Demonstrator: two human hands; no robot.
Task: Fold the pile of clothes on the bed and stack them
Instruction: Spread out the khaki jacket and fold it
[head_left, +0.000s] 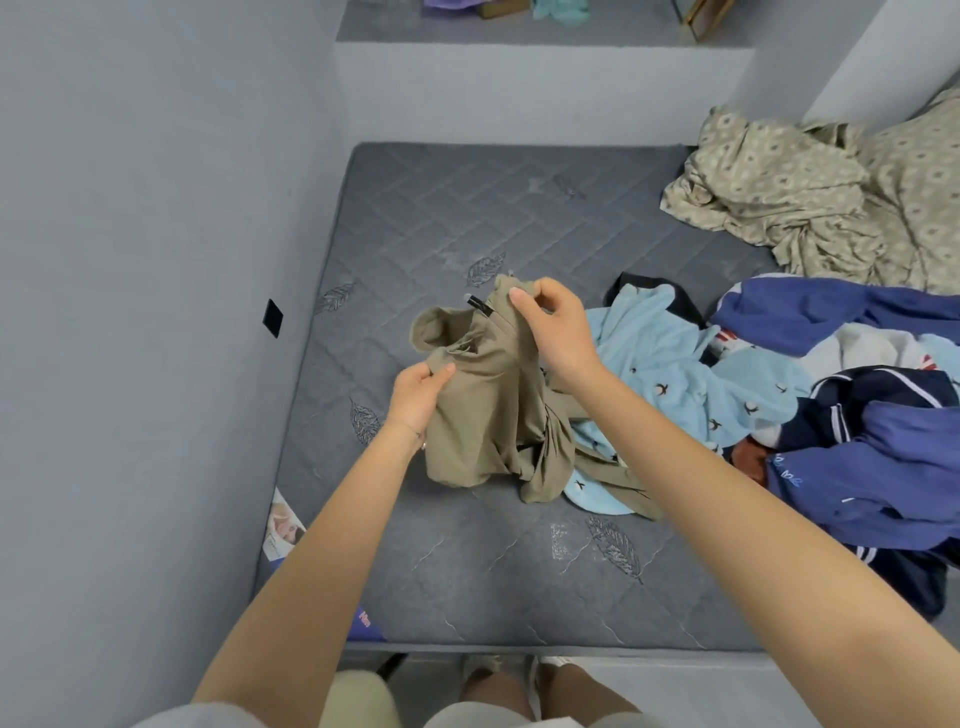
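On the grey mattress (467, 571), near its front middle: one khaki garment (488, 410), crumpled, held up with its lower end trailing on the quilting and across the edge of a light blue garment (654, 353). I note my left hand (418, 395) pinching a fold at the garment's near left side, thumb over curled fingers. My right hand (556, 327) pinches the upper edge, beside a small black tab, with the other fingers loosely bent. Just to the right lies the pile of clothes (831, 389), unfolded, with a blue jacket (883, 452) on top. At the far right corner is patterned beige bedding (805, 197). Step in hand, as I judge it: sorting out the first item's shape, with no folded stack visible. The next move calls for finding the waistband or hem, shaking the cloth out and laying it flat on bare mattress to the left.
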